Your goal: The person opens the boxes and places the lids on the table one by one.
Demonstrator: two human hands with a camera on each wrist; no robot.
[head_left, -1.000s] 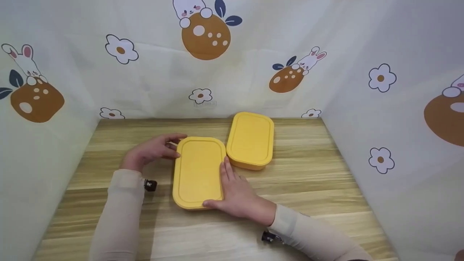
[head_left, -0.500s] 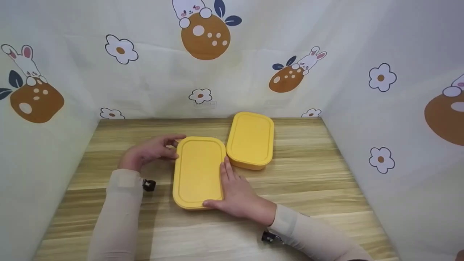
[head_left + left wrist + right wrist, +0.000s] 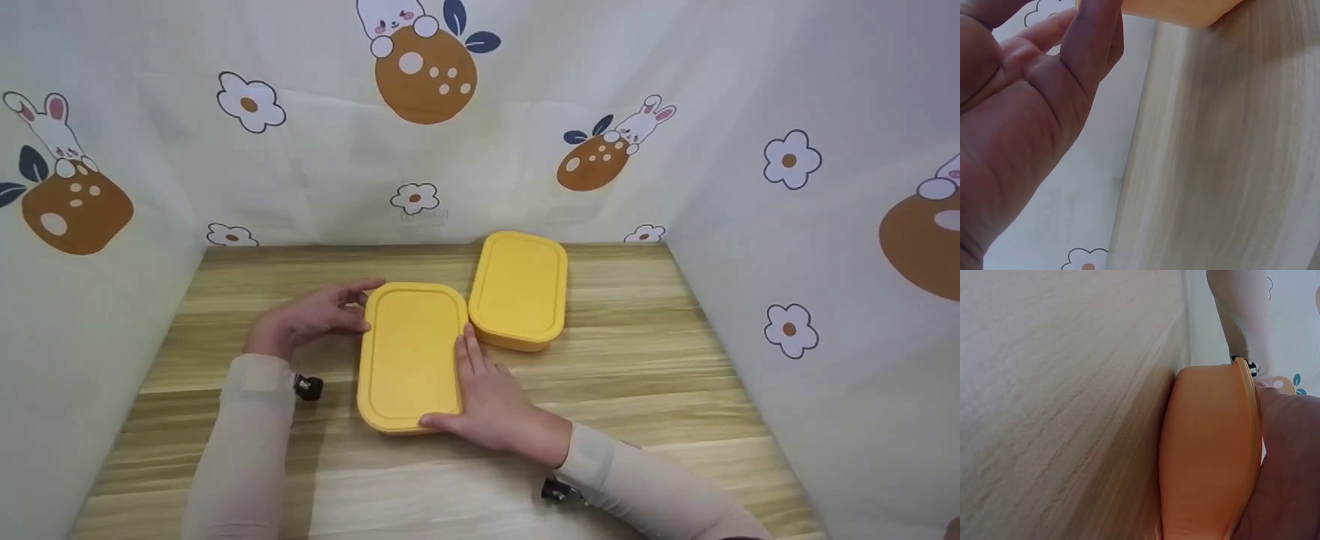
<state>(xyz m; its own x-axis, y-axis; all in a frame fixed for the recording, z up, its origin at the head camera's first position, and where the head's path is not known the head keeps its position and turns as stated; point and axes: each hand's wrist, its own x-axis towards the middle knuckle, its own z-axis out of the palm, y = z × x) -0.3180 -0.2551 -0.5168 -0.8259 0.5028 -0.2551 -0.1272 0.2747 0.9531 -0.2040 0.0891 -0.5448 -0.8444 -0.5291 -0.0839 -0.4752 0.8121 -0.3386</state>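
- A yellow, rounded-rectangular, lidded box with a smooth matte finish [image 3: 415,356] lies flat between both hands on a wood-grain tabletop [image 3: 652,390].
- The left hand [image 3: 319,313] is at its far left corner: the index fingertip meets that corner, the thumb tip meets the left side, and a gap shows between them; the remaining fingers are partly hidden.
- The right hand [image 3: 499,401] lies along the right side, fingers straight and close together against the edge, thumb spread away to the near rim of the lid.
- A second yellow, rounded-rectangular, lidded box [image 3: 519,289] sits just beside the first, beyond the right fingertips; whether the two boxes touch, I cannot tell.
- A pale sheet printed with rabbits and flowers [image 3: 322,165] stands behind.
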